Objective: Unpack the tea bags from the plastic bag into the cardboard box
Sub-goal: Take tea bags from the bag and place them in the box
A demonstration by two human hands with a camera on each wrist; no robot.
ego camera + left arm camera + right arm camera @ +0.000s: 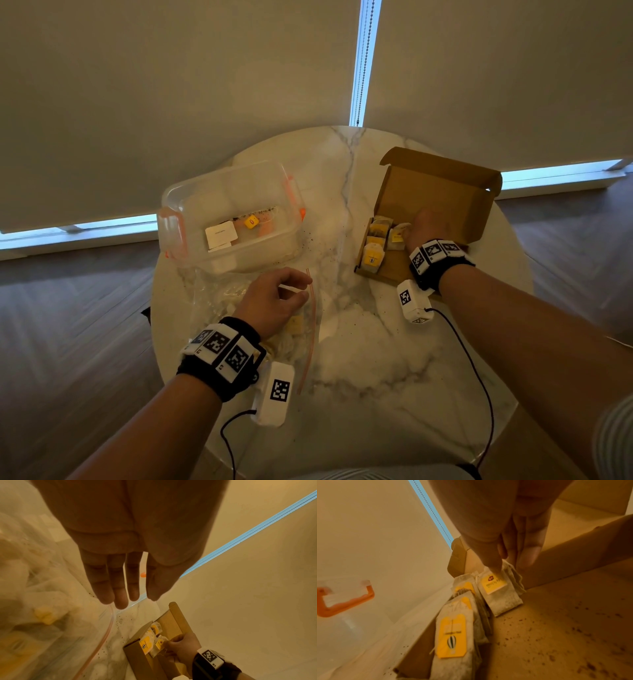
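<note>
Nearest, left hand [274, 301] over the plastic bag [253, 329], fingers straight and relaxed in the left wrist view, gripping nothing. Under and behind that palm, inside the clear zip bag with a red seal line, a heap of pale tea bags, too crumpled to count; one yellow tag [294, 323] just below the thumb.

Across from that hand, well apart, right hand [426, 228] inside the cardboard box [435, 195], lid flap standing open behind the knuckles. Thumb and fingers curled round the top edge of one tea bag [500, 596], which stands on end just under the fingertips. Beside the grip, toward the box's near wall, a row of more tea bags [462, 635] on edge: at least three tags visible, the rest overlapped. Yellow tags; the nearest with a striped balloon emblem, the held one with a red mark and small writing too blurred to read. Dark crumbs on the box floor below the wrist.

Beyond the left hand's fingertips, a clear plastic tub [233, 212] with orange latches; inside, two white cards and one yellow tag, writing illegible.

All on a round marble table [359, 342].
</note>
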